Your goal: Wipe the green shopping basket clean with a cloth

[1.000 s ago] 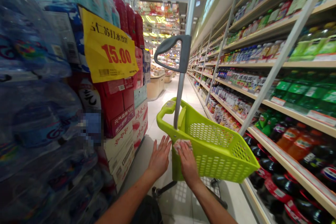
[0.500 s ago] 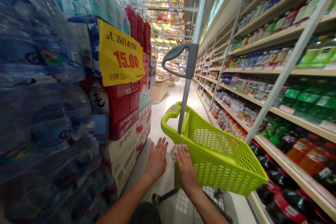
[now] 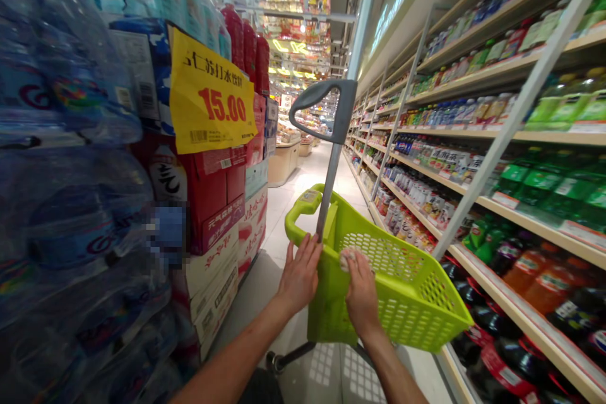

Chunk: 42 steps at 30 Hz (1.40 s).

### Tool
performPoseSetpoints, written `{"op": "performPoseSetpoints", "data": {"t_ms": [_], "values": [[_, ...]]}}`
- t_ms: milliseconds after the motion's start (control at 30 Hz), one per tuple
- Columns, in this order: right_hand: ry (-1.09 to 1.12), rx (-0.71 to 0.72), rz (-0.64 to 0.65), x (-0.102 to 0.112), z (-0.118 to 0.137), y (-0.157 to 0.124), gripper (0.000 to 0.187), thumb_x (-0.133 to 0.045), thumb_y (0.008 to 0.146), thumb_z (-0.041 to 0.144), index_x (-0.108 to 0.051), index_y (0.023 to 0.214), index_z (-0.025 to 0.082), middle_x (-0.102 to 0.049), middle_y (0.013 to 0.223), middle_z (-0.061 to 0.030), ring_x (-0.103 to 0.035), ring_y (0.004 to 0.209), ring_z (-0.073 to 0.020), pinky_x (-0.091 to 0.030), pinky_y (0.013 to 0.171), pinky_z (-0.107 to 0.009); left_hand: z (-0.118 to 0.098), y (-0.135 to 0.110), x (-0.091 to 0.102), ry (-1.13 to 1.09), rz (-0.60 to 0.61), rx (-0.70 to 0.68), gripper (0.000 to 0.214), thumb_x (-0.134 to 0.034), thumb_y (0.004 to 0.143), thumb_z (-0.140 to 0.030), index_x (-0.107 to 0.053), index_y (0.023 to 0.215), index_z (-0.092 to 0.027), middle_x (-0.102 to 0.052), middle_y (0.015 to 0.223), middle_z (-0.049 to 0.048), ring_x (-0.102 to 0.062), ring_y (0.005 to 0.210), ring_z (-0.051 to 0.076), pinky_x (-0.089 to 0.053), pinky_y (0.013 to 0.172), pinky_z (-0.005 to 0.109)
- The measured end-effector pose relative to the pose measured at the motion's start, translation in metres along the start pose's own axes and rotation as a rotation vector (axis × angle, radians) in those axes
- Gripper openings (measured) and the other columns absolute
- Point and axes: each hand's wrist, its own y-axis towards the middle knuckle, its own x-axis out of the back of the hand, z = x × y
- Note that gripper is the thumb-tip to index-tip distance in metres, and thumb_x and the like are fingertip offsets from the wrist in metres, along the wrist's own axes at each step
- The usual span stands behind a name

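Note:
A lime-green shopping basket cart [image 3: 411, 322] with perforated sides stands in front of me, and a metal pole with a grey looped handle [image 3: 346, 110] rises from its near end. My left hand [image 3: 299, 274] lies with outstretched fingers against the near end of the basket, by the foot of the pole. On the near side rim, my right hand [image 3: 362, 297] presses a crumpled pale cloth [image 3: 348, 259] under its fingers. Part of the cloth is hidden by those fingers.
At left, wrapped water bottles [image 3: 71, 221] and stacked drink cartons [image 3: 215, 202] rise beside a yellow price sign [image 3: 213, 98]. Long drink shelves [image 3: 530, 214] run along the right. Between them a tiled aisle [image 3: 279, 214] leads away. A cart wheel [image 3: 273, 361] shows below.
My right hand has moved the cloth up and to the right, onto the rim. My left hand has moved right, from beside the basket onto its near end.

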Motion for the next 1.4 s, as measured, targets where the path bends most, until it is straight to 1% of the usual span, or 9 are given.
{"op": "performPoseSetpoints", "data": {"t_ms": [133, 333, 533, 733, 900, 967, 1200, 1267, 1400], "values": [[0.020, 0.022, 0.061, -0.005, 0.008, 0.005, 0.052, -0.029, 0.081, 0.006, -0.038, 0.131, 0.016, -0.037, 0.136, -0.0105, -0.025, 0.129, -0.0208, -0.029, 0.101, -0.045, -0.017, 0.003, -0.013, -0.034, 0.041, -0.026, 0.059, -0.037, 0.075, -0.013, -0.028, 0.133, -0.013, -0.030, 0.141, 0.0085, -0.016, 0.133, 0.021, -0.013, 0.108, 0.047], [-0.088, -0.098, 0.005, 0.022, -0.050, -0.028, 0.055, -0.026, 0.076, 0.001, -0.045, 0.126, 0.015, -0.045, 0.130, -0.0110, -0.031, 0.126, -0.0209, -0.030, 0.100, -0.044, -0.019, 0.000, -0.021, 0.006, 0.120, -0.031, 0.058, -0.039, 0.075, -0.019, -0.029, 0.132, -0.012, -0.027, 0.143, 0.0064, -0.011, 0.134, 0.022, -0.011, 0.107, 0.048], [-0.062, 0.011, 0.062, 0.012, -0.040, -0.031, 0.056, -0.027, 0.075, 0.000, -0.045, 0.126, 0.015, -0.041, 0.133, -0.0116, -0.028, 0.127, -0.0215, -0.032, 0.099, -0.045, -0.036, 0.001, -0.030, 0.027, 0.152, -0.095, 0.059, -0.039, 0.077, -0.026, -0.028, 0.133, -0.012, -0.027, 0.143, 0.0058, -0.012, 0.134, 0.021, -0.011, 0.108, 0.045], [-0.179, -0.141, -0.005, 0.039, -0.100, -0.052, 0.054, -0.029, 0.073, 0.003, -0.049, 0.122, 0.016, -0.049, 0.125, -0.0113, -0.035, 0.123, -0.0232, -0.033, 0.097, -0.046, -0.041, 0.001, -0.036, 0.088, 0.155, -0.097, 0.059, -0.040, 0.075, -0.025, -0.030, 0.132, -0.013, -0.029, 0.142, 0.0066, -0.017, 0.133, 0.022, -0.013, 0.108, 0.045], [-0.141, -0.061, 0.043, 0.023, -0.075, -0.049, 0.055, -0.027, 0.074, 0.002, -0.048, 0.123, 0.014, -0.045, 0.130, -0.0121, -0.032, 0.125, -0.0226, -0.034, 0.096, -0.045, -0.061, 0.005, -0.046, 0.063, 0.188, -0.098, 0.055, -0.039, 0.076, -0.026, -0.037, 0.129, -0.012, -0.036, 0.138, 0.0079, -0.022, 0.131, 0.023, -0.014, 0.107, 0.045], [-0.135, -0.056, 0.053, 0.022, -0.079, -0.051, 0.055, -0.028, 0.074, 0.002, -0.048, 0.123, 0.015, -0.044, 0.130, -0.0116, -0.032, 0.125, -0.0227, -0.034, 0.096, -0.045, -0.066, 0.006, -0.050, 0.070, 0.193, -0.097, 0.056, -0.039, 0.075, -0.026, -0.036, 0.129, -0.013, -0.037, 0.138, 0.0081, -0.022, 0.131, 0.023, -0.014, 0.107, 0.045], [-0.375, -0.354, 0.006, 0.091, -0.194, -0.087, 0.046, -0.032, 0.071, 0.007, -0.060, 0.107, 0.013, -0.054, 0.117, -0.0137, -0.043, 0.115, -0.0273, -0.037, 0.092, -0.046, -0.067, 0.003, -0.055, 0.063, 0.207, -0.069, 0.060, -0.039, 0.074, -0.026, -0.032, 0.132, -0.013, -0.031, 0.141, 0.0062, -0.017, 0.132, 0.023, -0.016, 0.106, 0.046], [-0.376, -0.359, 0.004, 0.093, -0.193, -0.086, 0.049, -0.031, 0.070, 0.006, -0.058, 0.110, 0.014, -0.053, 0.118, -0.0128, -0.044, 0.115, -0.0259, -0.038, 0.092, -0.044, -0.070, 0.002, -0.057, 0.057, 0.203, -0.042, 0.062, -0.040, 0.073, -0.026, -0.031, 0.132, -0.011, -0.029, 0.142, 0.0071, -0.016, 0.133, 0.024, -0.017, 0.106, 0.046], [-0.249, -0.172, 0.052, 0.067, -0.161, -0.078, 0.055, -0.031, 0.069, 0.002, -0.053, 0.117, 0.016, -0.048, 0.126, -0.0097, -0.037, 0.121, -0.0221, -0.035, 0.095, -0.043, -0.075, 0.003, -0.057, 0.059, 0.187, -0.019, 0.065, -0.040, 0.071, -0.026, -0.029, 0.133, -0.011, -0.030, 0.141, 0.0091, -0.015, 0.133, 0.025, -0.018, 0.105, 0.047]]}}
